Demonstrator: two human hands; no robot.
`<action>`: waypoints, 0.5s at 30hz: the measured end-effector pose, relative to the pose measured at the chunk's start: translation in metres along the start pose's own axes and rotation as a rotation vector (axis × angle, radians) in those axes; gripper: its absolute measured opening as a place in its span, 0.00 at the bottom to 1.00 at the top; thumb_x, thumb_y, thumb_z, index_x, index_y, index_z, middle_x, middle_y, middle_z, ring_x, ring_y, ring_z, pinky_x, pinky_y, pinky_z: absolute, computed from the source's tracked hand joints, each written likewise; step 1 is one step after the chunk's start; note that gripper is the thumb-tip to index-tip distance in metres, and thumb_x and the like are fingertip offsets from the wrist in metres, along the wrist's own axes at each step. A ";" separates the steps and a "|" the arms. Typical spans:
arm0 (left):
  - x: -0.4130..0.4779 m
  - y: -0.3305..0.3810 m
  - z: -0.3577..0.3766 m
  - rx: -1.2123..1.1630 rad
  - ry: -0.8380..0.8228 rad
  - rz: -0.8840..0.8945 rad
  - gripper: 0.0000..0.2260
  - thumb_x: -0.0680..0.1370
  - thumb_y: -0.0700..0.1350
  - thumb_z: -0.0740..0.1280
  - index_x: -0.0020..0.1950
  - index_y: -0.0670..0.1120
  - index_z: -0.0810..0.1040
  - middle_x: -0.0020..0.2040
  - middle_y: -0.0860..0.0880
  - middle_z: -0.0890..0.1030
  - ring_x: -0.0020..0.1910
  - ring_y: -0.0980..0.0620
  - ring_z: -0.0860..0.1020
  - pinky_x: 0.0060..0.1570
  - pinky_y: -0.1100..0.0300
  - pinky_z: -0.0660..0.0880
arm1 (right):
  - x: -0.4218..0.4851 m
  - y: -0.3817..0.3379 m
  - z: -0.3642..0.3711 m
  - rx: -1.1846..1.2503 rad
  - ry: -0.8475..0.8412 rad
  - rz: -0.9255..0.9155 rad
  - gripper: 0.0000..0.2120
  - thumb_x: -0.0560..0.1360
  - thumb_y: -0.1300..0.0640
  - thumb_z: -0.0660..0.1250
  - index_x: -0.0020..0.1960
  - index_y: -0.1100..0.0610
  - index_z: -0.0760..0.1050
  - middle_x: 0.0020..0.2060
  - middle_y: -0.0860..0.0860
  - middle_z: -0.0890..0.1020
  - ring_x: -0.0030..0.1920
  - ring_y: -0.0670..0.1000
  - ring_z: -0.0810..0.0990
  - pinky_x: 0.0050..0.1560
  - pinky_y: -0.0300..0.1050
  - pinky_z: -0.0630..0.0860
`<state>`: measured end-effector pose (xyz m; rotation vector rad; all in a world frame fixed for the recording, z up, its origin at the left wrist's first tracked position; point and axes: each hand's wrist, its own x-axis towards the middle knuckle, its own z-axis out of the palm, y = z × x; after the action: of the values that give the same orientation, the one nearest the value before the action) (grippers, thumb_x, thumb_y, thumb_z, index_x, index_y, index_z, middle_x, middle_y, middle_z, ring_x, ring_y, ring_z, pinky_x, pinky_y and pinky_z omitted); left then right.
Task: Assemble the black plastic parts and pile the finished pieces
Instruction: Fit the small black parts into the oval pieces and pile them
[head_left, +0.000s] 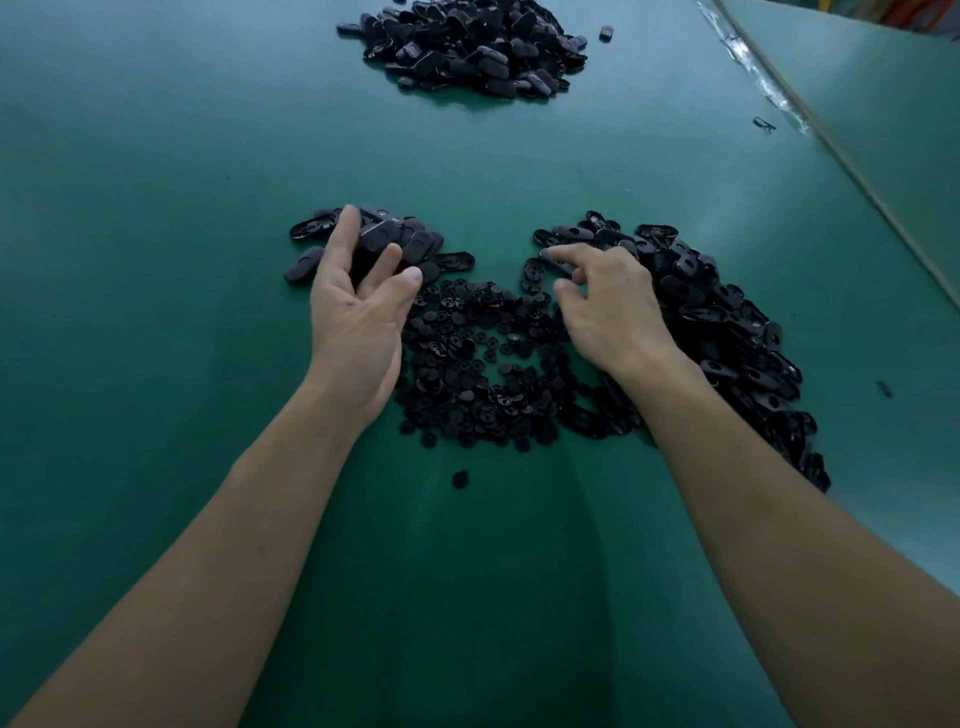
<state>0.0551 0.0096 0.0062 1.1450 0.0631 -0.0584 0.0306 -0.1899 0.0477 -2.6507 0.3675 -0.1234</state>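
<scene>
Left forearm (208, 519) and right forearm (779, 519) reach in from the near corners over a green table (156, 156). Bare green lies wide on the left, between the arms, and up to the far heap (467, 47). The table's right edge (852, 171) slants from far left to near right.

The left hand (358, 306) hovers over a small pile of oval pieces (410, 236), fingers spread and loosely bent, gripping nothing plainly. The right hand (608, 306) lays its stretched index finger on an oval shell (563, 265), thumb just below, other fingers curled; I cannot tell whether it pinches. That shell's long axis runs roughly left to right.

Between the hands lies a bed of round bits (478, 364). The long shell heap (727, 322) trails from far left to near right, shells pointing every way. One stray round bit (460, 479) sits nearer.
</scene>
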 end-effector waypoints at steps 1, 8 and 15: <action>0.000 0.000 -0.001 0.056 -0.021 0.027 0.32 0.80 0.29 0.64 0.80 0.48 0.58 0.77 0.57 0.61 0.69 0.55 0.72 0.63 0.61 0.75 | 0.004 -0.003 0.002 -0.019 -0.006 -0.002 0.18 0.83 0.53 0.61 0.73 0.48 0.72 0.64 0.57 0.73 0.63 0.55 0.74 0.66 0.49 0.71; -0.004 -0.001 0.001 0.150 -0.085 0.095 0.18 0.78 0.30 0.67 0.63 0.48 0.78 0.62 0.51 0.79 0.59 0.58 0.78 0.64 0.54 0.75 | 0.022 -0.009 0.008 -0.255 -0.002 0.105 0.18 0.83 0.52 0.61 0.71 0.56 0.71 0.68 0.60 0.68 0.68 0.61 0.67 0.66 0.55 0.68; -0.009 0.001 0.002 0.101 -0.148 0.108 0.08 0.78 0.32 0.67 0.50 0.44 0.81 0.48 0.46 0.82 0.45 0.51 0.80 0.53 0.56 0.77 | 0.019 -0.003 0.004 -0.194 0.080 0.060 0.14 0.82 0.56 0.64 0.66 0.49 0.78 0.64 0.55 0.77 0.63 0.58 0.76 0.60 0.52 0.75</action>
<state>0.0465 0.0081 0.0089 1.2396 -0.1342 -0.0503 0.0499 -0.1907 0.0459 -2.8283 0.5090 -0.1840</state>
